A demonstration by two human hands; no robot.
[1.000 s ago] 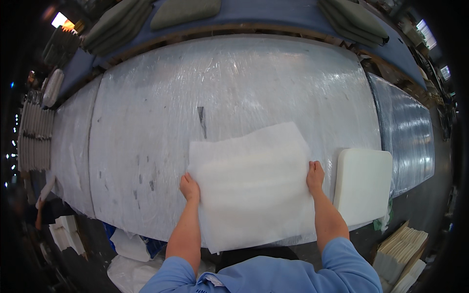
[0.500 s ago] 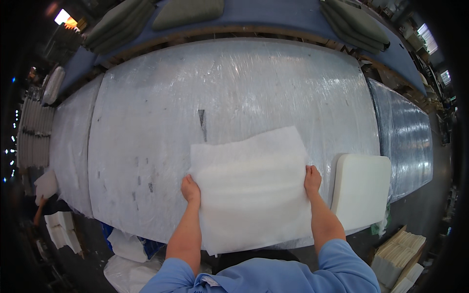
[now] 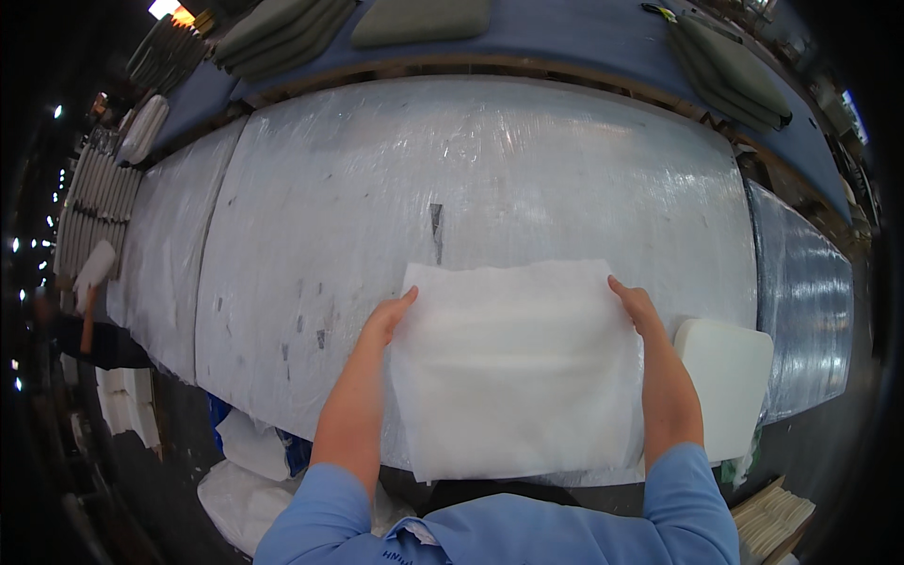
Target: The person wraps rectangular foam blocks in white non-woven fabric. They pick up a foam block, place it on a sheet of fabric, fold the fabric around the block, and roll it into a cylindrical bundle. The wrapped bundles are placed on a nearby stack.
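Note:
A white, soft-looking fabric sheet (image 3: 518, 395) lies spread in front of me on the film-wrapped table (image 3: 311, 207), its near end by my body. A faint cream tone and ridge show through its middle; what lies beneath is hidden. My left hand (image 3: 388, 318) pinches the sheet's left edge close to the far corner, thumb on top. At the far right corner, my right hand (image 3: 637, 306) holds the opposite edge the same way. The other fingers of both hands are mostly out of sight. Beside my right forearm rests a white foam cushion (image 3: 725, 381) with rounded corners.
Behind stands a blue-topped table (image 3: 565, 42) with stacked grey-green cushions (image 3: 282, 38). A film-wrapped surface (image 3: 800, 292) adjoins at right. White cushions (image 3: 94, 217) are stacked far left, near another person's arm (image 3: 88, 320). White pieces (image 3: 772, 518) sit low right.
Both hands have slid away from me along the sheet's sides to its far corners. The sheet's far edge, slanted before, is now lower and straighter. The view has shifted somewhat.

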